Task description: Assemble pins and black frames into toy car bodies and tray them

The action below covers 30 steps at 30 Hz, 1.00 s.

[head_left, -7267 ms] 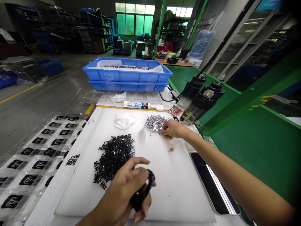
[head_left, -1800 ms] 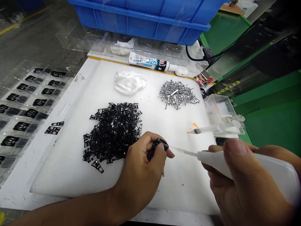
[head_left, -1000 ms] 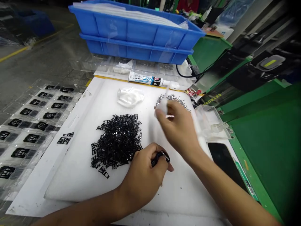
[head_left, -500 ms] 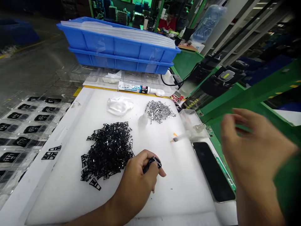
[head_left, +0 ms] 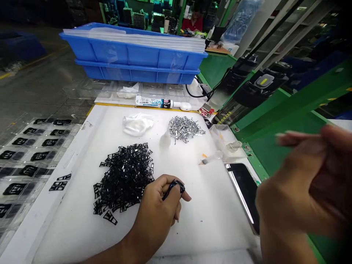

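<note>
My left hand (head_left: pixel 159 209) is closed, pinching a small glossy black plastic part (head_left: pixel 176 187) between thumb and fingers above the white work surface. Just left of it lies a heap of black plastic frame pieces (head_left: pixel 125 176), with one loose piece (head_left: pixel 110 217) at its near edge. My right hand (head_left: pixel 299 183) is raised at the right side, over the edge of a phone (head_left: pixel 244 190). Motion blurs its fingers, and I cannot make out whether anything is in them. A pile of small silvery metal pieces (head_left: pixel 185 129) lies farther back on the surface.
Two stacked blue bins (head_left: pixel 134 55) stand at the back, behind a glue tube (head_left: pixel 154 102). A crumpled white plastic piece (head_left: pixel 137 124) lies near them. On the right are a clear box (head_left: pixel 224 137) and dark bottles (head_left: pixel 255 84). Trays of black parts (head_left: pixel 38 156) sit at left.
My right hand has turned and shifted, now covering part of the phone. My left hand keeps the black part in nearly the same place. The view has shifted slightly.
</note>
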{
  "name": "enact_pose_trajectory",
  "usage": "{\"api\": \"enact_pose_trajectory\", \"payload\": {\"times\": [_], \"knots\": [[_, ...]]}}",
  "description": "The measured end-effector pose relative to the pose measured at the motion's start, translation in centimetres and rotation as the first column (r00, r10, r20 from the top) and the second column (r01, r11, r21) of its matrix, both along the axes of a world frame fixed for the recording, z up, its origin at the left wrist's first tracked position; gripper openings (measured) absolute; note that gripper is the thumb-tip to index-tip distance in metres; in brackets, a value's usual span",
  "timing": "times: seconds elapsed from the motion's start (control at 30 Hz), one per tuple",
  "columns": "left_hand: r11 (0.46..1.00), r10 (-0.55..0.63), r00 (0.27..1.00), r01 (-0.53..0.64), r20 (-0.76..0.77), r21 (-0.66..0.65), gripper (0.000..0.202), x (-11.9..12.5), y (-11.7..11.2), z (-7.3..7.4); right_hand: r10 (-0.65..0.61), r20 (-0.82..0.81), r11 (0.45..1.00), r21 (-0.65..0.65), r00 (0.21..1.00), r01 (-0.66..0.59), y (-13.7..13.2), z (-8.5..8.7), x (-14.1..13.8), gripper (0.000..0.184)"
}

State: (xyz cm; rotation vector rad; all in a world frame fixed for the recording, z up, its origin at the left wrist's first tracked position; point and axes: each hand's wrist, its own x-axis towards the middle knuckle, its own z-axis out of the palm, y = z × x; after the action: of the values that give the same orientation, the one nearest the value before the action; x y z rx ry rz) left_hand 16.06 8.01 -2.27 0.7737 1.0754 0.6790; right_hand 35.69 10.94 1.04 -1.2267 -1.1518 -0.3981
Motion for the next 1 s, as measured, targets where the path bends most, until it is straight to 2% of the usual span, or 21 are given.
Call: {"api": "enact_pose_trajectory", "payload": {"times": [0.03, 0.07, 0.13, 0.2, 0.33, 0.5, 0.73, 0.9, 1.0], "knots": [[1.000, 0.011, 1.000, -0.011, -0.012, 0.008, 0.026, 0.0, 0.0, 0.0, 0.019, 0.000, 0.996, 0.084, 1.000, -0.019, -0.4, -0.2, -1.6, 0.032], [1.000, 0.020, 0.999, -0.019, -0.025, 0.019, 0.025, 0.1, 0.0, 0.0, 0.134, -0.010, 0.991, -0.028, 0.991, -0.135, -0.9, -0.5, -3.0, 0.038], [0.999, 0.028, 0.999, -0.027, -0.046, 0.039, 0.024, 0.1, 0.0, -0.1, 0.283, -0.032, 0.948, -0.140, 0.959, -0.285, -1.6, -1.3, -4.9, 0.041], [0.998, 0.033, 0.998, -0.031, -0.055, 0.050, 0.024, 0.1, 0.0, -0.1, 0.365, -0.032, 0.911, -0.195, 0.930, -0.364, -2.0, -2.2, -5.6, 0.044], [0.999, 0.021, 0.996, -0.016, -0.085, 0.050, 0.026, 0.0, 0.0, 0.0, 0.388, -0.045, 0.896, -0.216, 0.920, -0.389, -2.0, -3.0, -5.3, 0.048], [0.999, 0.003, 0.994, 0.003, -0.113, 0.050, 0.026, 0.0, 0.0, 0.2, 0.397, 0.068, 0.908, -0.177, 0.915, -0.380, -1.9, -3.0, -5.3, 0.052], [0.999, 0.035, 0.995, -0.032, -0.090, 0.044, 0.026, 0.1, 0.1, 0.1, 0.373, -0.065, 0.900, -0.216, 0.925, -0.378, -2.3, -2.4, -4.5, 0.035], [0.999, 0.040, 0.994, -0.038, -0.101, 0.022, 0.025, 0.0, 0.3, 0.3, 0.337, -0.089, 0.899, -0.263, 0.937, -0.349, -2.5, -2.5, -4.3, 0.032], [0.999, 0.045, 0.995, -0.043, -0.090, 0.021, 0.025, 0.0, 0.3, 0.3, 0.368, -0.052, 0.889, -0.272, 0.928, -0.368, -2.4, -2.8, -4.7, 0.038]]}}
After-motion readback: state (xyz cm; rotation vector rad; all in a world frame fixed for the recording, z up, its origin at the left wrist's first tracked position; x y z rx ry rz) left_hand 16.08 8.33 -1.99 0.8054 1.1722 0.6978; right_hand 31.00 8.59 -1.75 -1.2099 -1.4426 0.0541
